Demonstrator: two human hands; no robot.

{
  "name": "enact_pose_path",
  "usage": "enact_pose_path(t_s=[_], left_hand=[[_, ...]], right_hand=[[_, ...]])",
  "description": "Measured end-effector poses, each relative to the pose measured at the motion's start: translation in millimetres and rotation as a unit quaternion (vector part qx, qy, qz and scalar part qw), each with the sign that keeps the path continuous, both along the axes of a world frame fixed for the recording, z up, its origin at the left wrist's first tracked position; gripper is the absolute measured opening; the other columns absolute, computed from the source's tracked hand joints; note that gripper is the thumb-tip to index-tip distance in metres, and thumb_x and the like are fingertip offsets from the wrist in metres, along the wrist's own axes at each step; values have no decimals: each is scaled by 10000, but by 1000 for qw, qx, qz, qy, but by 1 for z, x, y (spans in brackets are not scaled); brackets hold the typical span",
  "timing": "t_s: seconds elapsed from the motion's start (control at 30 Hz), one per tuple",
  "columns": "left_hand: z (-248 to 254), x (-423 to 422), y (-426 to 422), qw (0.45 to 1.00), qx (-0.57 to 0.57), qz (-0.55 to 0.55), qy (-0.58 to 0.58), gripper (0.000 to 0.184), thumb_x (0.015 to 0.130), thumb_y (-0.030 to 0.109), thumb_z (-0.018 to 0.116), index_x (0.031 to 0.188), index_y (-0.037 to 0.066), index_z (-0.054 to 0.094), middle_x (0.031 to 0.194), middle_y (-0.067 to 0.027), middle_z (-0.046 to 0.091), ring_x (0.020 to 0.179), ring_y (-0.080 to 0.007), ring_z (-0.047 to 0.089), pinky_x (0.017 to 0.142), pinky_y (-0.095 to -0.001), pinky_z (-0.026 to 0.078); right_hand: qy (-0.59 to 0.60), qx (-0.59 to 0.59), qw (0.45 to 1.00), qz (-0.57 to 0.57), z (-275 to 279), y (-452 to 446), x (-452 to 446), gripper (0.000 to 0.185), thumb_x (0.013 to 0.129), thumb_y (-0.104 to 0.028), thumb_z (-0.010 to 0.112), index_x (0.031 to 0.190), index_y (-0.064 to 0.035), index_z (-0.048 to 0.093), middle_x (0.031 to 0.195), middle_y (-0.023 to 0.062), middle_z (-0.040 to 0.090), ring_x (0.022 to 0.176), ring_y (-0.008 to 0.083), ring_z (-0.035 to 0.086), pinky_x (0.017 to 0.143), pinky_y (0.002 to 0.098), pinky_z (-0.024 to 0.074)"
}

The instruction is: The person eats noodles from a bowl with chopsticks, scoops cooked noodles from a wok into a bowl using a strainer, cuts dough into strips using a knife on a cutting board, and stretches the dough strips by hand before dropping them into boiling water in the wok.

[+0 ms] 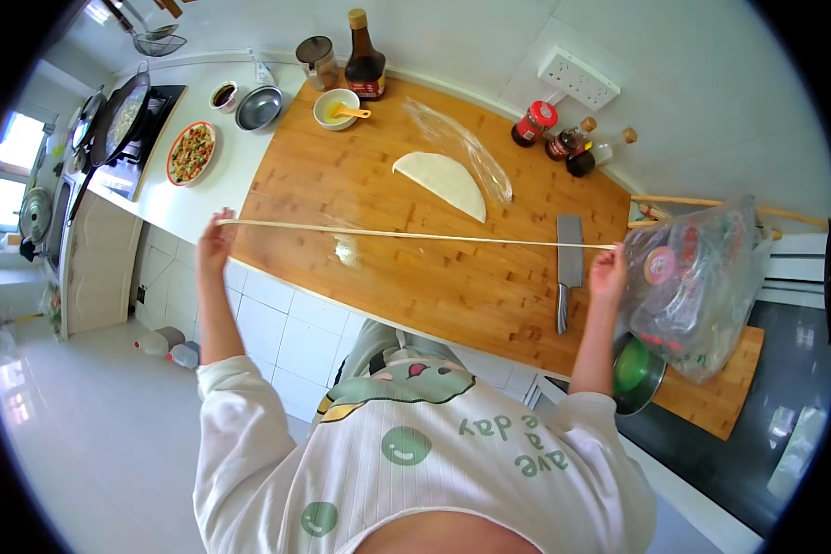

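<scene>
Dough strand (415, 236): here it is, pulled long and thin, running from left of centre across to the right of the frame, above the wooden board (388, 277); its right stretch crosses over the cleaver (570, 251)
My left hand (216, 238): at the left of the frame, fingertips clamped on one end of the strand, out by the board's edge
My right hand (607, 270): right of centre, fingertips clamped on the other end; the cleaver lies just beside it, the plastic bag (692, 277) close on the other side
Dough sheet (441, 185): a pale half-round, flat on the board, upper centre; clear plastic film (475, 162) alongside it
Flour patch (345, 249): a white smudge below the strand, left of centre
White bowl (332, 100): upper left of the board, yellow-handled utensil (352, 113) in it; dark sauce bottle (366, 69) standing behind
</scene>
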State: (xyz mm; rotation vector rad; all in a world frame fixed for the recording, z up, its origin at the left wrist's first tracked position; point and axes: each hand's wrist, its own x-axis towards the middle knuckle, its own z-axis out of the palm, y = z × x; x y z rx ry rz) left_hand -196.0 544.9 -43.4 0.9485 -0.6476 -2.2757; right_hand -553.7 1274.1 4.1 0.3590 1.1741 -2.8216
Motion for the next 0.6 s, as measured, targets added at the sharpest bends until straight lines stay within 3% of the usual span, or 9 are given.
enact_pose_path(t_s=[0.07,0.13,0.2,0.27,0.33,0.4,0.47,0.6], left_hand=[[20,43,-49,998,-29,18,49,229,905,1,447,1127,-38,492,1290,-215,495,1255,-347,431,1015,-488,420],[74,52,-50,991,-57,118,-21,298,904,-21,397,1198,-47,439,1311,-218,472,1259,-366,420,1014,-520,410],[101,49,-43,987,-79,130,-45,347,930,26,393,1269,-48,382,1334,-209,452,1252,-345,436,1024,-493,405],[112,38,-31,983,-179,22,-44,357,954,106,427,1278,-42,405,1354,-178,442,1262,-309,431,1056,-439,378],[121,3,7,960,-270,-71,-32,310,963,214,465,1180,3,530,1179,-125,587,1117,-244,554,961,-367,440],[142,-40,70,929,-319,-188,-24,307,936,258,525,1137,31,573,1137,-112,613,1048,-203,589,893,-340,467],[169,-81,138,897,-353,-256,-73,303,929,250,541,1089,0,605,1133,-116,624,1024,-185,590,854,-306,469],[209,-130,221,829,-402,-388,-26,293,919,187,556,1117,-19,625,1297,-126,528,1034,-164,578,833,-294,470]], right_hand=[[-4,-7,999,-53,15,36,-20,128,890,-116,605,977,-22,602,769,27,601,670,104,554,595,223,478],[41,29,997,-51,27,54,-29,148,885,-92,602,1006,-7,601,806,43,608,705,113,569,623,229,492],[88,65,992,-55,44,43,-28,172,881,-68,599,1035,9,599,843,60,616,740,123,584,650,235,505],[104,182,978,-2,67,6,-16,223,874,-44,591,1089,14,594,879,75,614,783,135,592,690,246,519],[92,307,947,31,102,-63,10,234,881,-67,580,1102,11,594,904,70,620,761,127,600,683,242,527],[122,353,917,139,121,-123,29,244,887,-95,573,1113,-5,596,904,68,626,701,114,602,627,235,527],[133,338,908,209,134,-187,54,251,896,-111,560,1122,-7,595,882,68,632,652,104,602,581,230,524],[258,333,860,288,133,-295,93,417,868,-45,584,1268,-26,469,851,78,634,647,92,600,544,220,498]])
